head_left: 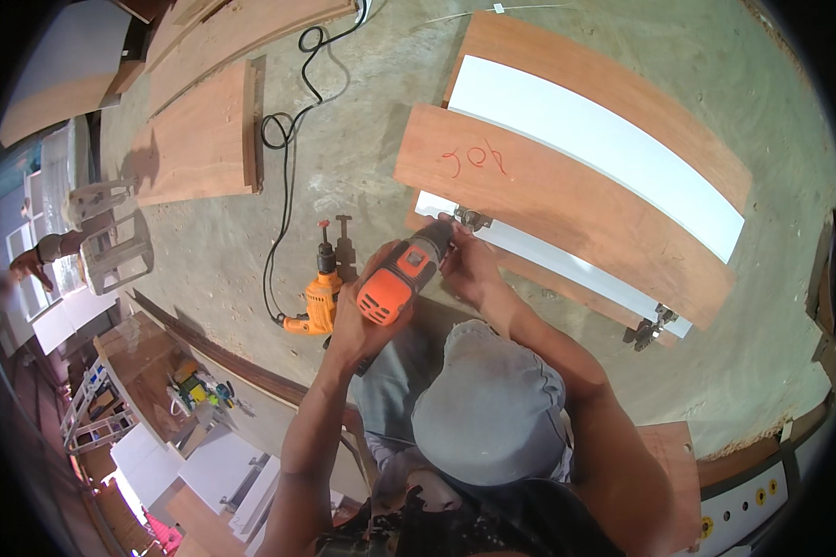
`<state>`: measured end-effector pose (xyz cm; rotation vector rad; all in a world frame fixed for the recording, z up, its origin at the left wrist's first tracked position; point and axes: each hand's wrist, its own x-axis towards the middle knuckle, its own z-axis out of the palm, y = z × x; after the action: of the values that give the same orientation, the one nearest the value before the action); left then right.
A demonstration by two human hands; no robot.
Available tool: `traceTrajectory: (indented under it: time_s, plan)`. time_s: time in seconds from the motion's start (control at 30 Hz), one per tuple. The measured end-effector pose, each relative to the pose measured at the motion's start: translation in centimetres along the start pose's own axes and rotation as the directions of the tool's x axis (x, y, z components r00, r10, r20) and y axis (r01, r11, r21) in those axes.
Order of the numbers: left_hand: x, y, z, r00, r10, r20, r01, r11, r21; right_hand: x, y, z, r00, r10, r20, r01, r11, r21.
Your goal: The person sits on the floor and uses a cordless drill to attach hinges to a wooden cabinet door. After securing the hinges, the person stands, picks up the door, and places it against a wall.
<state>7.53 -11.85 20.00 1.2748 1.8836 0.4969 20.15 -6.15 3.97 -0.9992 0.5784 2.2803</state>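
While left grip holds drill, right flanks hinge

Held drill, grip mostly hidden by the person's left hand, tip obscured at the right hand, tools far left of the left hand too small to tell, brown boards beyond cut off above.
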Motion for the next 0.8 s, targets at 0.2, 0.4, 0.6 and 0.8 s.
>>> traceTrajectory:
  time_s: [0.2,0.4,0.6,0.8]
  plan:
    - [1.3,1.1,-0.1,0.981,-0.169,0.099,0.176,0.982,-0.067,0.0,-0.5,0.1,0.999,-0.004,0.049,0.002,0.999,0.043]
    - [2.1,1.7,0.0,0.975,-0.191,0.112,0.196,0.98,-0.033,0.4,-0.8,-0.3,0.998,0.017,0.06,-0.021,0.997,0.072]
    - [2.6,2.5,-0.3,0.972,-0.196,0.131,0.199,0.98,-0.012,0.9,-1.1,-1.6,0.993,0.04,0.108,-0.039,0.999,-0.009]
    - [2.4,1.7,0.2,0.97,-0.214,0.119,0.223,0.972,-0.069,-4.2,-5.5,0.2,0.98,-0.084,0.181,0.199,0.446,-0.873]
